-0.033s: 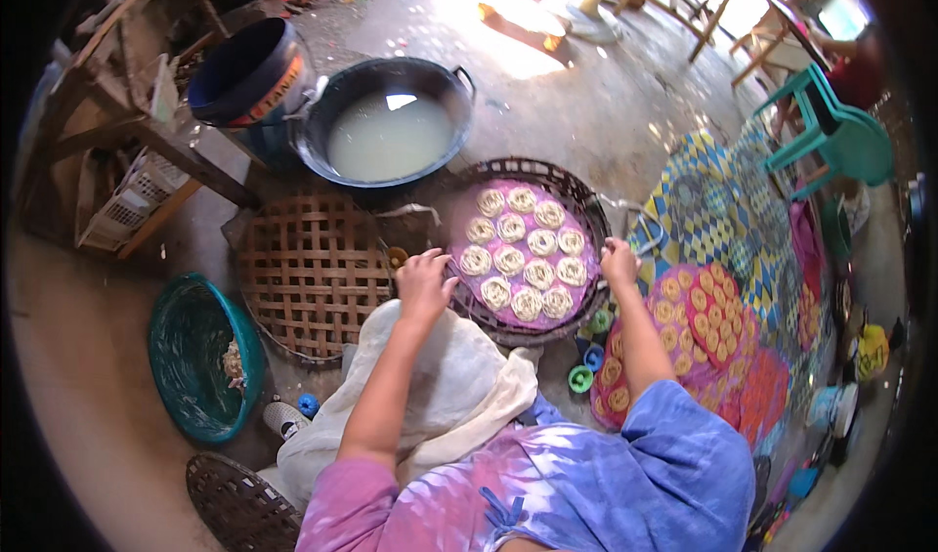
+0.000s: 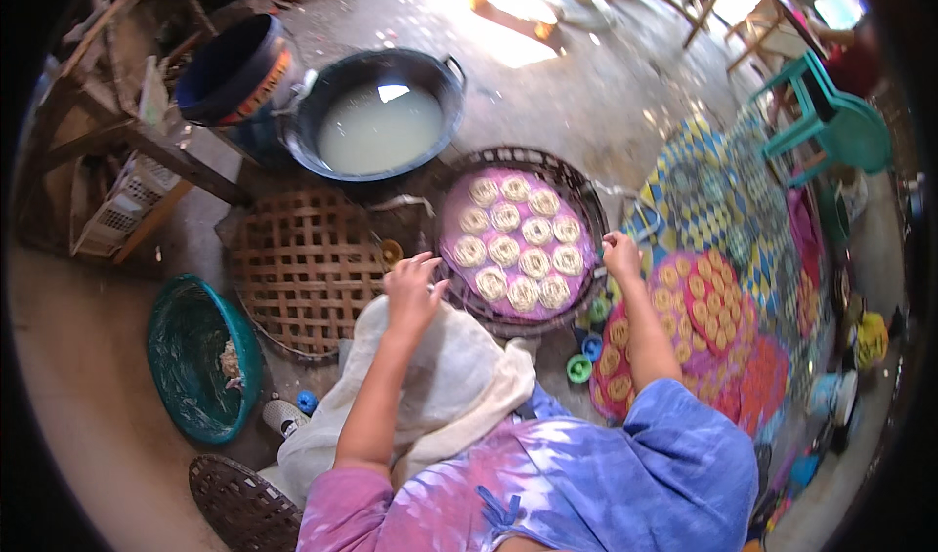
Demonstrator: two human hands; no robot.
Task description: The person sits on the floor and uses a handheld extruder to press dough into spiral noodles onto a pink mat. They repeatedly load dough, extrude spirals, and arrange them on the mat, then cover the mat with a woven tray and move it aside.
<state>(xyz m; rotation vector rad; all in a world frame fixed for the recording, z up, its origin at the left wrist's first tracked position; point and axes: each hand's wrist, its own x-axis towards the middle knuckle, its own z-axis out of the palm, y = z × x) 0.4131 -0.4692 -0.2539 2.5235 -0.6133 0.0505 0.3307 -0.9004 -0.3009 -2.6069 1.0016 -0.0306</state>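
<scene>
The left hand point(image 2: 410, 293) grips the near-left rim of a round woven tray point(image 2: 586, 195), at about 8 o'clock on it; its fingers point(image 2: 422, 264) are curled narrow over the edge. The right hand point(image 2: 620, 256) holds the same rim at about 4 o'clock, fingers closed on it, though how tightly cannot be told. Both forearms reach forward from the lower edge, the left one bare and nearly straight over a pale cloth point(image 2: 440, 386) on the lap, the right one angled inward from a blue sleeve.

The tray sits on the floor straight ahead of the person, lined with a purple sheet point(image 2: 452, 228) that carries rows of pale ring-shaped pieces of dough point(image 2: 504, 250). At 11 o'clock from the tray stands a dark wok-like pan point(image 2: 449, 73) filled with cloudy whitish liquid, and just beside that, further left, a dark blue bucket point(image 2: 230, 68). At 9 o'clock from the tray lies an open-weave bamboo mat point(image 2: 303, 269), touching or nearly touching the tray. Further left, at 8 o'clock, a teal plastic basket point(image 2: 195, 371) holds a small pale lump. To the right, at 4 o'clock, more rings of dough lie on pink and red sheets point(image 2: 703, 303) spread over a patterned floor mat point(image 2: 699, 186). A teal plastic stool point(image 2: 831, 122) stands at 2 o'clock, well apart.
</scene>
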